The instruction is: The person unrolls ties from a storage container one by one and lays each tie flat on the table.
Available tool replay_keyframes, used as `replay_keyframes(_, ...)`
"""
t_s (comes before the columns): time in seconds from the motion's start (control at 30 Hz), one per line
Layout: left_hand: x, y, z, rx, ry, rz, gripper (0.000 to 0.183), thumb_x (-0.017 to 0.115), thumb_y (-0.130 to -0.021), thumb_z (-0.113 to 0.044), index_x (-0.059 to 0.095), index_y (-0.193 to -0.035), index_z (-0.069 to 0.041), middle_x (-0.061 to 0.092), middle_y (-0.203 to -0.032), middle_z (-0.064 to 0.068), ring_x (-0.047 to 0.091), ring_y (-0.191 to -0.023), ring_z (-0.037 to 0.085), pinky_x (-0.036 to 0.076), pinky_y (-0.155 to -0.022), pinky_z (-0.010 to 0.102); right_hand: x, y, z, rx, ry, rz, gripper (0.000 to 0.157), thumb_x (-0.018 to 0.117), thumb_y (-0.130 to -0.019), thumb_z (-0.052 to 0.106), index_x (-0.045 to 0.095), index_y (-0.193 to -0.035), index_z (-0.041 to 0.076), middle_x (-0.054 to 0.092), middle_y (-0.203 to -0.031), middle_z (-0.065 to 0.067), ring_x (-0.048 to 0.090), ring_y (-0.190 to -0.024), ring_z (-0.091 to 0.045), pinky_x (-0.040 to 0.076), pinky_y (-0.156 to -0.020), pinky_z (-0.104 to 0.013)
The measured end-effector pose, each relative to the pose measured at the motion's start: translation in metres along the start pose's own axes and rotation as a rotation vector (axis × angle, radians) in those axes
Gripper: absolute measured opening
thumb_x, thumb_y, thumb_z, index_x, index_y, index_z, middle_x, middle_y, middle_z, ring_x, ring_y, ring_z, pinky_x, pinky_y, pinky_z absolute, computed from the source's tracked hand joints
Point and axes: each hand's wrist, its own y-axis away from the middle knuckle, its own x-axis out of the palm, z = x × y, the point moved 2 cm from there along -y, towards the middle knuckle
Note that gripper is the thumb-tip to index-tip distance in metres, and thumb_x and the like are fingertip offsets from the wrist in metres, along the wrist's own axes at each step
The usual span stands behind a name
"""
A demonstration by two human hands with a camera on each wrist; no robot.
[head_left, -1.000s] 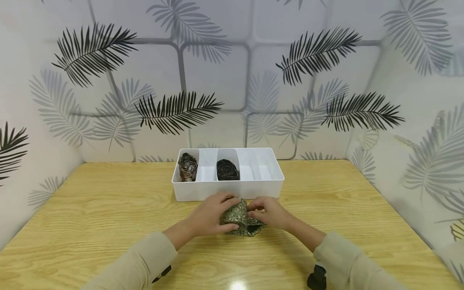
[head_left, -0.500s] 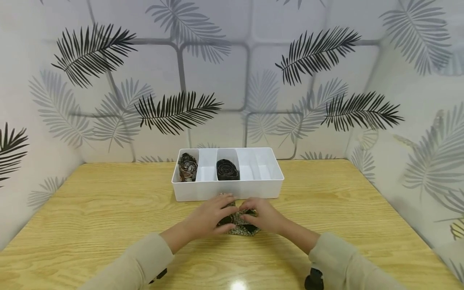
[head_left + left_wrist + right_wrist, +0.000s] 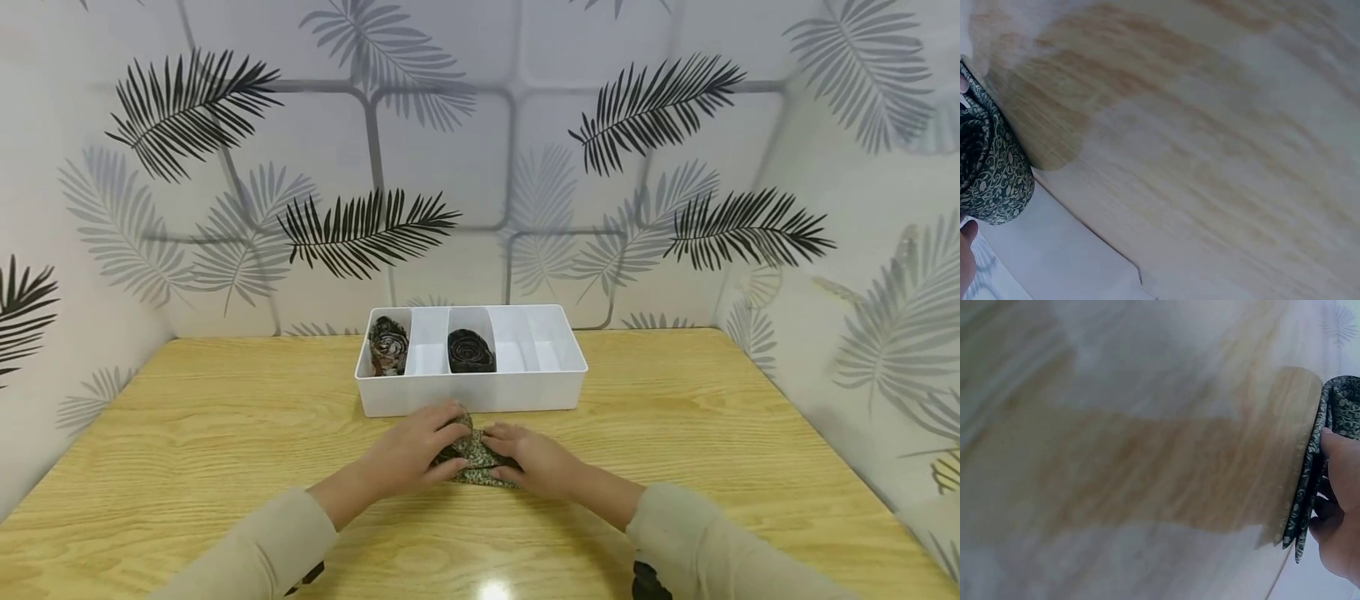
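A green necktie [image 3: 478, 454] with a pale leafy pattern lies partly rolled on the table, in front of a white box. My left hand [image 3: 411, 448] holds the roll, with fingers over its far side and the thumb on its near side. In the left wrist view the coiled necktie [image 3: 1004, 175] shows between fingertips at the left edge. Over the flat, layered tail, my right hand [image 3: 543, 461] presses from the right with its fingers extended. In the right wrist view the necktie's loose layered end [image 3: 1304, 509] runs under that hand.
Behind the hands stands the white divided box [image 3: 472, 396]. A brown patterned roll [image 3: 388, 346] sits in its leftmost compartment and a dark roll [image 3: 471, 352] in a middle one. The wooden table [image 3: 225, 417] meets a leaf-patterned wall [image 3: 480, 167] at the back.
Both hands have shifted left with the necktie. The roll has turned, so its coiled side shows less of the patterned face, and the right hand has flattened onto the tail.
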Motion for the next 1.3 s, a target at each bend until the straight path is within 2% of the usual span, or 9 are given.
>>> replay_keyframes(0.13,-0.001,0.003,0.0,-0.026,-0.015,0.009,0.033,0.063,-0.082,-0.03,0.06,-0.107,-0.007,0.057,-0.116,0.013,0.054,-0.111,0.027,0.046,-0.093,0.037,0.003,0.001,0.0,-0.008,0.01,-0.003,0.048,0.055,-0.089,0.025,0.048,-0.127,-0.003,0.046,-0.133,-0.02,0.043,-0.125,-0.033,0.039,-0.101,-0.042)
replay_keyframes(0.33,-0.003,0.008,0.002,-0.09,-0.047,0.046,0.031,0.061,-0.084,-0.03,0.061,-0.109,-0.011,0.055,-0.115,0.014,0.056,-0.106,0.026,0.048,-0.09,0.036,0.009,0.003,0.0,0.018,0.004,0.039,0.051,0.049,-0.092,0.028,0.041,-0.133,-0.002,0.04,-0.138,-0.019,0.035,-0.129,-0.036,0.033,-0.105,-0.044)
replay_keyframes(0.6,-0.004,0.013,-0.001,-0.077,-0.101,-0.006,0.03,0.064,-0.082,-0.03,0.061,-0.1,-0.007,0.059,-0.11,0.011,0.055,-0.107,0.025,0.045,-0.094,0.036,0.01,0.004,0.0,0.021,0.005,0.04,0.05,0.049,-0.092,0.028,0.042,-0.132,-0.001,0.04,-0.138,-0.019,0.035,-0.13,-0.035,0.032,-0.106,-0.044)
replay_keyframes(0.77,-0.004,0.014,-0.001,-0.085,-0.12,-0.04,0.026,0.066,-0.08,-0.026,0.061,-0.099,-0.008,0.058,-0.103,0.008,0.057,-0.097,0.021,0.048,-0.088,0.032,0.009,0.003,-0.001,0.004,0.038,0.035,0.05,0.05,-0.092,0.027,0.044,-0.131,-0.002,0.042,-0.137,-0.019,0.037,-0.128,-0.036,0.033,-0.105,-0.044)
replay_keyframes(0.97,-0.003,0.016,0.002,-0.097,-0.131,-0.038,0.028,0.064,-0.08,-0.024,0.062,-0.104,-0.01,0.058,-0.106,0.011,0.057,-0.098,0.023,0.049,-0.088,0.034,0.003,0.005,-0.004,0.001,0.06,0.049,0.05,0.049,-0.092,0.025,0.043,-0.132,-0.003,0.041,-0.137,-0.02,0.037,-0.128,-0.037,0.033,-0.105,-0.045)
replay_keyframes(1.13,-0.005,0.016,0.0,-0.104,-0.115,-0.037,0.027,0.063,-0.081,-0.021,0.061,-0.103,-0.006,0.058,-0.108,0.011,0.056,-0.101,0.025,0.047,-0.091,0.036,0.001,0.007,-0.007,-0.007,0.076,0.058,0.049,0.048,-0.092,0.024,0.041,-0.133,-0.003,0.041,-0.138,-0.02,0.037,-0.128,-0.037,0.033,-0.105,-0.045)
replay_keyframes(1.3,-0.004,0.016,0.0,-0.124,-0.13,-0.045,0.026,0.062,-0.082,-0.025,0.059,-0.099,-0.006,0.06,-0.108,0.011,0.057,-0.102,0.024,0.047,-0.091,0.035,0.001,0.009,-0.009,-0.016,0.095,0.059,0.049,0.047,-0.093,0.024,0.04,-0.133,-0.003,0.041,-0.138,-0.019,0.037,-0.128,-0.036,0.035,-0.104,-0.044)
